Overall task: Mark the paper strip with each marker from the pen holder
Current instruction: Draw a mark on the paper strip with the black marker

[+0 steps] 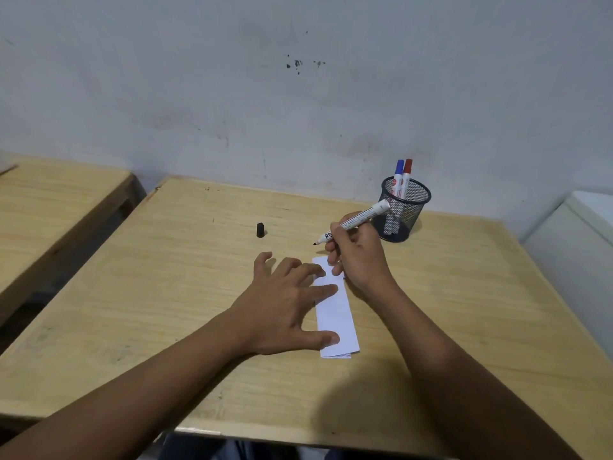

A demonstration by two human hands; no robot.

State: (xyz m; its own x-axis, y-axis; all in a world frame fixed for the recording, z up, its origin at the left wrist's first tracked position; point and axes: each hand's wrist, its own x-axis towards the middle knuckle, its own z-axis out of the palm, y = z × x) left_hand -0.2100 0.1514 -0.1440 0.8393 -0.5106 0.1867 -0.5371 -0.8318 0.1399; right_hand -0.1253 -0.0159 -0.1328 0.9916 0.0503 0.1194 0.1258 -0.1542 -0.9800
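Observation:
A white folded paper strip [336,322] lies on the wooden desk [166,293], long side running away from me. My left hand [285,303] is spread flat, with fingertips and thumb pressing the strip's left edge. My right hand [358,257] holds an uncapped black marker [353,222], its tip pointing left just beyond the strip's far end and above the desk. The marker's black cap [260,230] stands on the desk to the left. A black mesh pen holder [403,210] behind my right hand contains a blue marker [398,177] and a red marker [406,176].
A second wooden desk [49,207] stands to the left across a narrow gap. A grey stained wall [298,94] runs behind both desks. A white box-like object [577,247] sits at the right edge.

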